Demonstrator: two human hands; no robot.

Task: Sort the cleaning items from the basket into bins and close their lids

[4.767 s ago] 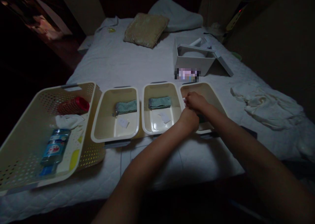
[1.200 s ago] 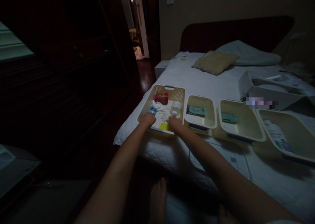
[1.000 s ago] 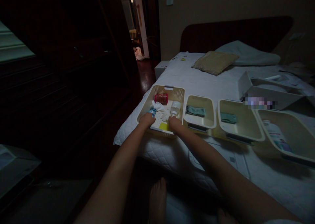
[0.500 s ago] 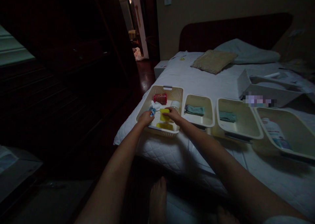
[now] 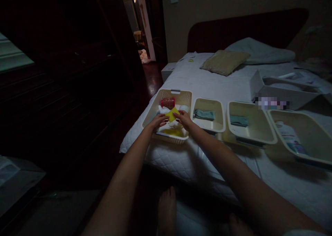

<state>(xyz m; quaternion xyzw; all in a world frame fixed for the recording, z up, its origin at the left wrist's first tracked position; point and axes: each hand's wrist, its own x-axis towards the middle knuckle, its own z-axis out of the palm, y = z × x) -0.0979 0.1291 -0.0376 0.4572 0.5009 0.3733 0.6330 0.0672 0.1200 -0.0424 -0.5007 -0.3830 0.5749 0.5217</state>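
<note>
Above the perforated cream basket [image 5: 188,101], both my hands pinch a flat yellow piece that looks like a sponge [image 5: 172,114]. My left hand [image 5: 157,121] has its left edge and my right hand [image 5: 183,119] its right edge, fingers closed on it. Inside the basket are a red mesh-patterned item [image 5: 167,102], white gloves [image 5: 164,109] and more yellow [image 5: 173,131] at the near end. A clear bottle [image 5: 184,108] is partly hidden behind my right hand. My left hand mostly covers a blue-labelled bottle.
To the right stand three cream bins: two hold a folded green cloth [image 5: 204,114] each, the far-right bin [image 5: 319,125] a white bottle [image 5: 290,137]. Behind are a grey-white box [image 5: 282,91] and a cushion [image 5: 225,62] on the bed [image 5: 223,85]. A dark cabinet [image 5: 64,101] stands left.
My hands have moved from the far-right bin to the basket on the left. My right hand has lifted a yellow sponge from it, and my left hand has left the blue-labelled bottle and gripped the sponge.
</note>
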